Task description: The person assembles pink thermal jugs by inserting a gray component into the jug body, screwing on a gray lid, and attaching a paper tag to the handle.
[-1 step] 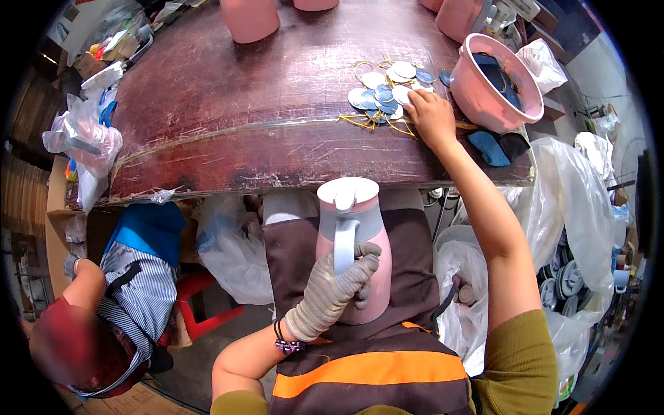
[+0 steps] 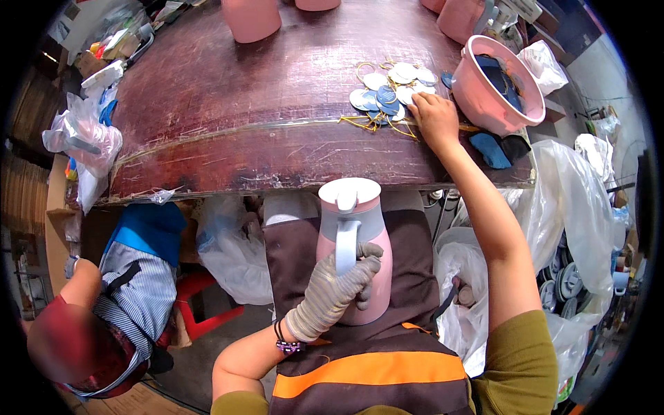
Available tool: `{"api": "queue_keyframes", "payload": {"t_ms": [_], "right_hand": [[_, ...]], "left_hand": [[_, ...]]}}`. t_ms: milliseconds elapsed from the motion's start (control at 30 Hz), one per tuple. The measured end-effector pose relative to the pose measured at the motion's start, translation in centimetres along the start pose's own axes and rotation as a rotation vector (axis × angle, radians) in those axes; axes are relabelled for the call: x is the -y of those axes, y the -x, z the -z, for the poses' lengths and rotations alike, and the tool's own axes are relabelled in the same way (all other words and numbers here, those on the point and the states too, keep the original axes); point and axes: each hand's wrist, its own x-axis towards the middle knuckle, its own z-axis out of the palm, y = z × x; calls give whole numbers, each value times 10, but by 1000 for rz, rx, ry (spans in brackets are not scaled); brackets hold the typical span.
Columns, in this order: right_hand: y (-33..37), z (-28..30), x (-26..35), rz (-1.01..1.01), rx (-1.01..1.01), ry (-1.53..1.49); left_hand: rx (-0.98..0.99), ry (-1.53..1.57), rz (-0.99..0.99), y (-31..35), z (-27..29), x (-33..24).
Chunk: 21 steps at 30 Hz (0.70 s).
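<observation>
Scratched dark-red tabletop (image 2: 221, 104) fills the upper part of a cluttered workshop, a pink basin (image 2: 474, 104) at its right end. To the lower left, a co-worker (image 2: 142, 273) is beside a red stool (image 2: 190, 304). At the person's lap, a pink vacuum jug (image 2: 377, 283) is grasped at its handle by the gloved left hand (image 2: 328, 294). Bare right hand (image 2: 437, 123) fingers touch round hang tags (image 2: 387, 97) on the tabletop; whether they pinch one, I cannot tell.

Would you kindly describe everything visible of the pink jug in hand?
The jug has a plastic-looking pink body, a pale grey-blue collar and handle, and a white lid with a tab, fitted on. It appears roughly upright, resting on the brown apron, handle toward the wearer; the gloved left hand grips its lower handle.
</observation>
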Motion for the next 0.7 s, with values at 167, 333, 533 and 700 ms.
{"api": "queue_keyframes", "payload": {"t_ms": [167, 333, 533, 700], "right_hand": [[-8, 6, -11, -90, 52, -365], [-20, 28, -22, -143, -128, -370], [15, 115, 52, -551, 11, -910], [77, 175, 145, -312, 514, -1135]], "left_hand": [[38, 8, -37, -10, 2, 2], [6, 281, -75, -16, 17, 16], [-120, 175, -166, -10, 31, 30], [-93, -366, -401, -13, 41, 24]]}}
